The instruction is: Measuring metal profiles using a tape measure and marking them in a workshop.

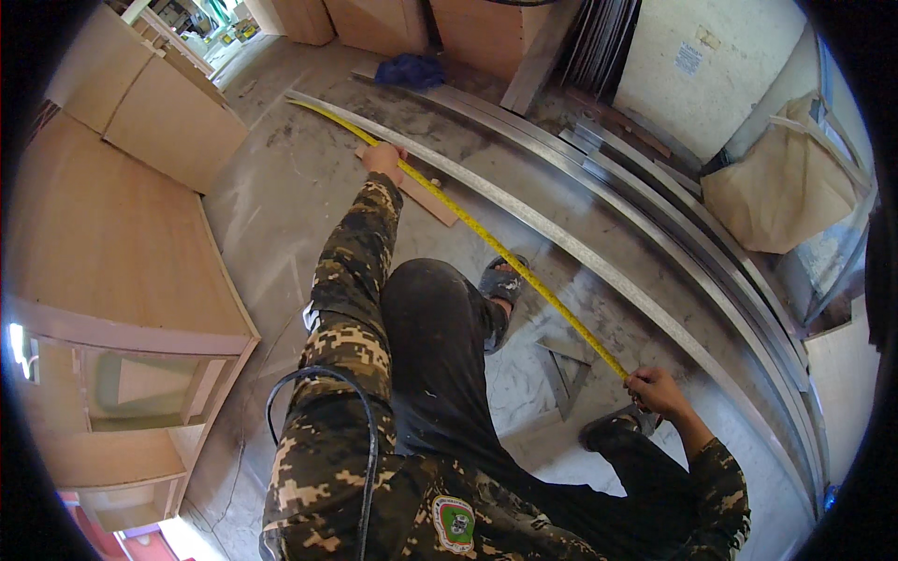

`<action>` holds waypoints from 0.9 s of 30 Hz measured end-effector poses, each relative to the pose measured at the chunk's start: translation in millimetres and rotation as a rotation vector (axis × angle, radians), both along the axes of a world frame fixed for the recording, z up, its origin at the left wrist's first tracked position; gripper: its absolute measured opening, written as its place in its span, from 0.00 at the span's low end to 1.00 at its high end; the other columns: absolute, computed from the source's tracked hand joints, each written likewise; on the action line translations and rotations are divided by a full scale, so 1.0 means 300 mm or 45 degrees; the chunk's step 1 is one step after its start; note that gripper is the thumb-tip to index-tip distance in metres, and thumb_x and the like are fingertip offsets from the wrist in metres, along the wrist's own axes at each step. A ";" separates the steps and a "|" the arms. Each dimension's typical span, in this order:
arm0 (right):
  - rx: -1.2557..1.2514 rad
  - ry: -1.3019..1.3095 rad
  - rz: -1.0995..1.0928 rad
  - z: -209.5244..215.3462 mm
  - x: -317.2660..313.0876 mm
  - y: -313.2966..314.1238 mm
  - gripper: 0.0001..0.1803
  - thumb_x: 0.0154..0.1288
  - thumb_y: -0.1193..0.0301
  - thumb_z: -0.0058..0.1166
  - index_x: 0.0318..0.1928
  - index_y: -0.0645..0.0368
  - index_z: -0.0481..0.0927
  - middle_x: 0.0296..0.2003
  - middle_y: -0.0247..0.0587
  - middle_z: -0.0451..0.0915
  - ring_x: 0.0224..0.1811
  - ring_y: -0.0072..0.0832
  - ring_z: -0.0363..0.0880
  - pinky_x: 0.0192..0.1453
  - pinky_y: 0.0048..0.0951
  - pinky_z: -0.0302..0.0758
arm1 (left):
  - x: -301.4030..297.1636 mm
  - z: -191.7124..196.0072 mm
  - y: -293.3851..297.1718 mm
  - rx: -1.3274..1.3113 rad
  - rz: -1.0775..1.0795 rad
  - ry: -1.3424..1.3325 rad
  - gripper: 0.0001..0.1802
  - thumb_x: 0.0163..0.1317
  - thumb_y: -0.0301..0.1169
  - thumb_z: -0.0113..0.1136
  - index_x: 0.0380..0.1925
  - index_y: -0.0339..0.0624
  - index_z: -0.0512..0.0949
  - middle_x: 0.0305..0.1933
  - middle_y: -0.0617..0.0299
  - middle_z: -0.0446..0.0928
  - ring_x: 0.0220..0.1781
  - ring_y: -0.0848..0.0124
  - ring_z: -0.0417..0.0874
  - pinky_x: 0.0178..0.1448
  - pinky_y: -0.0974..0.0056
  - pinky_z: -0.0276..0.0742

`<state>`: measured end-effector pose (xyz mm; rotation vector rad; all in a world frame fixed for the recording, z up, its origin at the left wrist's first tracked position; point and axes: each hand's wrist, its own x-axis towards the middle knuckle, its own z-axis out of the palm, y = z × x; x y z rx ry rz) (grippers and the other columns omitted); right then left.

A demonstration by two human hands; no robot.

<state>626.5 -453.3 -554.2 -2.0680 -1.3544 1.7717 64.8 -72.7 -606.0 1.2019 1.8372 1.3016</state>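
Fingers [645, 381] of both hands pinch a yellow tape measure [505, 254] taut along a metal strip [580, 252]; nothing marked yet.

Dull grey metal strips [599, 262] on rough concrete floor [290, 206].

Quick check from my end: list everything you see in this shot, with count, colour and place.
Yellow tape measure: one, stretched along the metal strip, between both hands.
Long grey metal strips: several, on the floor, right.
Pale wooden cabinets: several, left.
Small brown wooden offcut: one, under the tape.
Blue cloth: one, top centre.
Tan sack: one, right wall.
Black cable: one, over the sleeve.
Left hand: pressing the tape down.
Right hand: gripping the tape's near end.
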 end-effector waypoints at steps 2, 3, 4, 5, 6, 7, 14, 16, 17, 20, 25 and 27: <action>-0.054 -0.044 0.006 -0.003 -0.001 0.002 0.11 0.63 0.67 0.51 0.33 0.63 0.80 0.18 0.30 0.73 0.16 0.17 0.69 0.19 0.22 0.64 | -0.009 -0.022 0.011 0.051 -0.279 0.781 0.09 0.51 0.21 0.44 0.20 0.34 0.75 0.24 0.54 0.77 0.29 0.65 0.79 0.32 0.62 0.72; -0.025 0.015 0.014 -0.003 -0.002 0.003 0.11 0.63 0.67 0.51 0.33 0.63 0.80 0.18 0.30 0.73 0.16 0.17 0.69 0.19 0.22 0.64 | 0.002 -0.025 0.012 0.049 -0.060 0.319 0.10 0.50 0.22 0.44 0.18 0.35 0.76 0.23 0.55 0.77 0.29 0.65 0.79 0.32 0.62 0.72; -0.017 -0.005 0.016 0.001 -0.002 0.004 0.11 0.63 0.67 0.51 0.33 0.63 0.79 0.18 0.30 0.73 0.16 0.17 0.69 0.19 0.22 0.64 | 0.011 -0.015 0.008 0.001 0.055 -0.017 0.10 0.49 0.22 0.45 0.17 0.35 0.76 0.23 0.55 0.77 0.29 0.65 0.78 0.33 0.62 0.72; -0.024 -0.057 0.024 0.006 -0.003 0.003 0.11 0.63 0.67 0.51 0.32 0.63 0.79 0.18 0.30 0.73 0.15 0.17 0.68 0.19 0.22 0.64 | 0.036 0.000 0.001 0.047 0.157 -0.145 0.10 0.49 0.23 0.45 0.16 0.35 0.76 0.23 0.56 0.77 0.29 0.65 0.78 0.33 0.62 0.71; -0.010 -0.024 0.018 0.010 -0.005 0.004 0.11 0.63 0.67 0.51 0.32 0.63 0.79 0.18 0.30 0.73 0.15 0.17 0.68 0.19 0.22 0.64 | 0.054 0.025 -0.009 0.016 0.220 -0.384 0.10 0.49 0.23 0.45 0.15 0.36 0.76 0.23 0.57 0.77 0.28 0.66 0.78 0.32 0.63 0.70; -0.013 -0.007 0.009 0.018 -0.006 0.000 0.11 0.63 0.67 0.51 0.31 0.63 0.79 0.17 0.30 0.73 0.15 0.17 0.68 0.20 0.22 0.64 | 0.078 0.056 -0.027 -0.014 0.265 -0.637 0.11 0.49 0.23 0.45 0.14 0.36 0.76 0.22 0.57 0.77 0.28 0.66 0.77 0.31 0.63 0.70; -0.028 0.003 0.004 0.045 -0.013 -0.012 0.12 0.62 0.66 0.52 0.30 0.63 0.79 0.16 0.30 0.72 0.16 0.17 0.68 0.20 0.22 0.63 | 0.138 0.128 -0.075 -0.024 0.285 -0.606 0.12 0.49 0.24 0.44 0.14 0.35 0.75 0.20 0.57 0.76 0.23 0.67 0.75 0.27 0.63 0.68; -0.048 0.045 -0.029 0.047 -0.011 -0.016 0.11 0.62 0.67 0.52 0.30 0.63 0.80 0.18 0.30 0.73 0.18 0.17 0.69 0.22 0.21 0.65 | 0.115 0.064 -0.044 -0.001 0.229 -0.549 0.11 0.49 0.23 0.46 0.14 0.36 0.76 0.21 0.58 0.77 0.23 0.68 0.76 0.27 0.64 0.68; -0.117 0.009 -0.061 0.048 -0.009 -0.018 0.11 0.62 0.67 0.52 0.30 0.62 0.80 0.19 0.29 0.74 0.20 0.17 0.69 0.24 0.21 0.67 | 0.099 0.024 -0.026 0.006 0.211 -0.529 0.11 0.49 0.23 0.46 0.14 0.36 0.77 0.21 0.58 0.77 0.23 0.68 0.76 0.27 0.64 0.68; -0.102 -0.005 -0.043 0.045 -0.001 -0.024 0.11 0.62 0.67 0.53 0.31 0.62 0.80 0.20 0.29 0.74 0.20 0.16 0.69 0.24 0.21 0.67 | 0.053 -0.082 0.030 0.017 0.287 -0.837 0.10 0.50 0.22 0.48 0.17 0.40 0.79 0.22 0.62 0.78 0.25 0.70 0.78 0.29 0.66 0.70; -0.063 0.001 -0.040 0.031 0.016 -0.040 0.11 0.61 0.65 0.54 0.32 0.62 0.80 0.20 0.29 0.74 0.21 0.17 0.70 0.25 0.21 0.67 | 0.066 -0.071 0.025 0.091 0.171 -0.663 0.09 0.51 0.21 0.46 0.19 0.36 0.77 0.22 0.57 0.77 0.26 0.67 0.78 0.29 0.66 0.72; -0.093 0.014 -0.069 0.021 0.023 -0.044 0.11 0.61 0.65 0.54 0.32 0.61 0.81 0.21 0.29 0.74 0.22 0.17 0.70 0.26 0.22 0.67 | 0.102 -0.010 -0.003 0.063 0.281 -0.898 0.08 0.51 0.20 0.45 0.21 0.33 0.75 0.23 0.54 0.76 0.25 0.66 0.78 0.28 0.66 0.72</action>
